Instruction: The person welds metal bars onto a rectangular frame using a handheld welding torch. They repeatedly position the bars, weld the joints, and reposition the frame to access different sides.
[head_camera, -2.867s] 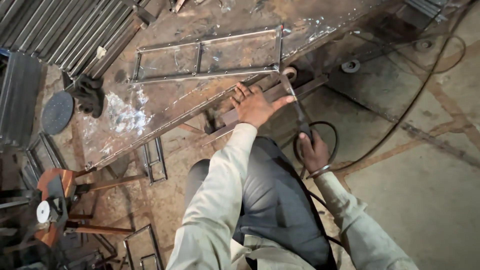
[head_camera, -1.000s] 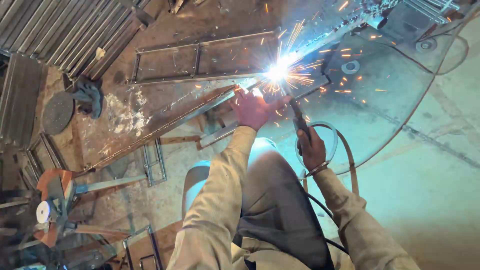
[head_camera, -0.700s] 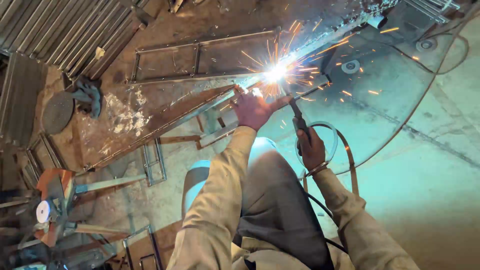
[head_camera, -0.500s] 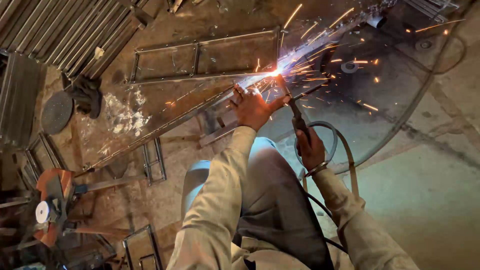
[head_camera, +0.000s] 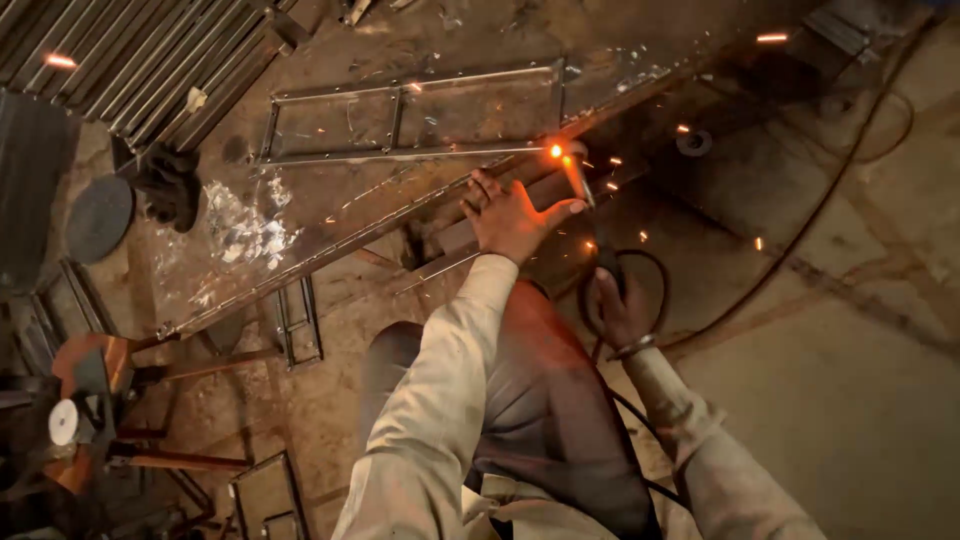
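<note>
A rectangular metal frame (head_camera: 410, 125) lies flat on a steel work table (head_camera: 240, 250). My left hand (head_camera: 510, 215) rests on the table's near edge, fingers spread, right beside the frame's corner. A glowing orange weld spot (head_camera: 556, 151) sits at that corner, with the welding rod (head_camera: 578, 182) touching it. My right hand (head_camera: 620, 305) grips the electrode holder (head_camera: 603, 262) below the table edge. A black cable (head_camera: 640, 290) loops around that hand. A few sparks drift to the right.
Metal bars (head_camera: 130, 60) are stacked at the upper left. A dark glove (head_camera: 165, 185) and a round disc (head_camera: 98, 215) lie at the table's left end. An orange angle grinder (head_camera: 80, 400) and small frames (head_camera: 298, 320) sit on the floor. A cable (head_camera: 820, 200) runs across the concrete.
The bright arc and its spray of sparks have died down to a small orange glow at the frame's corner. Both hands stay in nearly the same places.
</note>
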